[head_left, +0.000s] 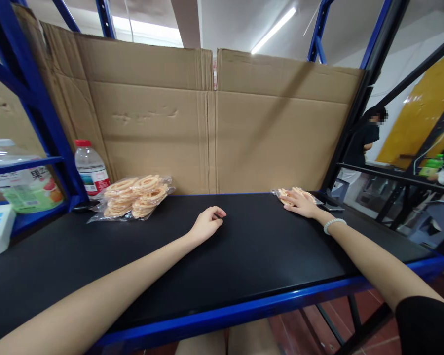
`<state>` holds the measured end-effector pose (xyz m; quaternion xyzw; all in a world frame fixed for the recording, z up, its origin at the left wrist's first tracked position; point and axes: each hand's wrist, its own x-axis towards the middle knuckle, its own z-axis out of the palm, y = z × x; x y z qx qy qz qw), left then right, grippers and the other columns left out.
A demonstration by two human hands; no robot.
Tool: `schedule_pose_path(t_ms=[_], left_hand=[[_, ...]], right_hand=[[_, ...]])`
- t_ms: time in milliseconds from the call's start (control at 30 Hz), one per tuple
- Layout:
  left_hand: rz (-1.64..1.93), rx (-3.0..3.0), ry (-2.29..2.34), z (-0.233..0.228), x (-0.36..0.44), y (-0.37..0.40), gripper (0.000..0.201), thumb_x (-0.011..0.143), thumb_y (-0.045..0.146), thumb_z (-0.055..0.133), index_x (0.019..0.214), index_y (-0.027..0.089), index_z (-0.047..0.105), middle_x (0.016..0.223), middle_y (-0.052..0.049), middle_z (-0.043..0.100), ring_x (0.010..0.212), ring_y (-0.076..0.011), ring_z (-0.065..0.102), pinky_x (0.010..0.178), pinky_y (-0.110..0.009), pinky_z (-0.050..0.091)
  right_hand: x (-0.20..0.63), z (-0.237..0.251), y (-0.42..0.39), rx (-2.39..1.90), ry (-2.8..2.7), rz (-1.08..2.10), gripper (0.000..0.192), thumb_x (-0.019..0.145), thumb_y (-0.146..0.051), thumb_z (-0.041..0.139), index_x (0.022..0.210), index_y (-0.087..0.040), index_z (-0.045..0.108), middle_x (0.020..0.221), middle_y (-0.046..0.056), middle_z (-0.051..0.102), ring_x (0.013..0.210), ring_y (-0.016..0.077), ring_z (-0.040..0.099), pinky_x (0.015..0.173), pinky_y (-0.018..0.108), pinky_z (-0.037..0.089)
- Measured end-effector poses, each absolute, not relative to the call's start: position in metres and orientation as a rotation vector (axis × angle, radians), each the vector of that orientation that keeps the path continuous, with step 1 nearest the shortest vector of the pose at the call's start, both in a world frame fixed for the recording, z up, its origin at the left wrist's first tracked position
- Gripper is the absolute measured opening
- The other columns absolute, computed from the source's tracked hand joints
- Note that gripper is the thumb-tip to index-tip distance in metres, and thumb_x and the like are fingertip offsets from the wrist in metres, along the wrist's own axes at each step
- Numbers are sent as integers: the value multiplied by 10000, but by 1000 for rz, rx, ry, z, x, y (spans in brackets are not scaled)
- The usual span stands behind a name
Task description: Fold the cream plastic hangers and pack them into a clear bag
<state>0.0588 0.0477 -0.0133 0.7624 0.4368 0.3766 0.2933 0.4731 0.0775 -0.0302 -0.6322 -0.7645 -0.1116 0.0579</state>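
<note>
A pile of snack packets (133, 196) already lies at the shelf's (266, 256) left, beside a water bottle (91, 169). The right hand (299, 202) rests flat, fingers spread, on one packet (295, 194) at the right, not lifted. The left hand (208, 223) lies loosely curled and empty mid-shelf. The hand hides most of the packet; more beneath cannot be ruled out.
</note>
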Motion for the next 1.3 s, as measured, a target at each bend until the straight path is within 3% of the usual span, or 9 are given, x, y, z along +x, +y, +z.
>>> schedule_pose_path(t_ms=[333, 633, 800, 900, 1067, 1200, 1300], left_hand=[[972, 2024, 1180, -12, 60, 47, 205, 685, 73, 527, 799, 182, 659, 809, -16, 690, 721, -160, 630, 715, -271, 501], [920, 2041, 1161, -10, 61, 47, 201, 680, 71, 534, 786, 181, 665, 788, -11, 695, 679, -151, 625, 683, -260, 491], [914, 2062, 1140, -10, 61, 49, 188, 687, 72, 540, 788, 173, 663, 781, -16, 695, 667, -147, 622, 670, -255, 490], [931, 2098, 1133, -13, 61, 49, 195, 687, 64, 535, 789, 171, 661, 764, -16, 689, 654, -148, 624, 651, -253, 494], [1016, 2252, 1082, -4, 57, 37, 203, 695, 50, 531, 797, 168, 661, 792, -19, 679, 637, -135, 616, 635, -246, 497], [1140, 2438, 1028, 39, 37, 31, 210, 708, 67, 573, 846, 195, 667, 853, -1, 682, 769, -140, 634, 754, -244, 493], [1372, 2462, 1167, 79, 6, 36, 187, 772, 106, 540, 896, 196, 647, 906, -16, 682, 851, -159, 628, 833, -277, 480]], right_hand=[[487, -33, 88, -1851, -2341, -331, 604, 905, -627, 308, 1381, -293, 473, 1502, 120, 340, 1408, 355, 194, 1099, 583, 138], [488, -35, 87, -1829, -2271, -419, 574, 877, -624, 381, 1296, -278, 565, 1457, 131, 407, 1363, 387, 274, 1063, 593, 199], [480, -29, 75, -1765, -2228, -535, 602, 871, -588, 404, 1363, -250, 486, 1449, 155, 406, 1348, 398, 292, 1044, 635, 178], [467, -21, 64, -1644, -2246, -616, 546, 884, -512, 405, 1314, -197, 519, 1342, 158, 513, 1283, 345, 387, 1071, 555, 203], [427, -13, 51, -1401, -2342, -680, 333, 884, -397, 436, 979, -167, 658, 1013, 140, 646, 1030, 286, 533, 980, 458, 344], [371, -14, 47, -1061, -2313, -646, 208, 880, -276, 458, 843, -192, 645, 839, 96, 653, 915, 260, 537, 896, 437, 391], [312, -11, 46, -897, -2237, -404, 162, 860, -224, 483, 834, -203, 642, 828, 81, 659, 955, 265, 515, 891, 438, 383]])
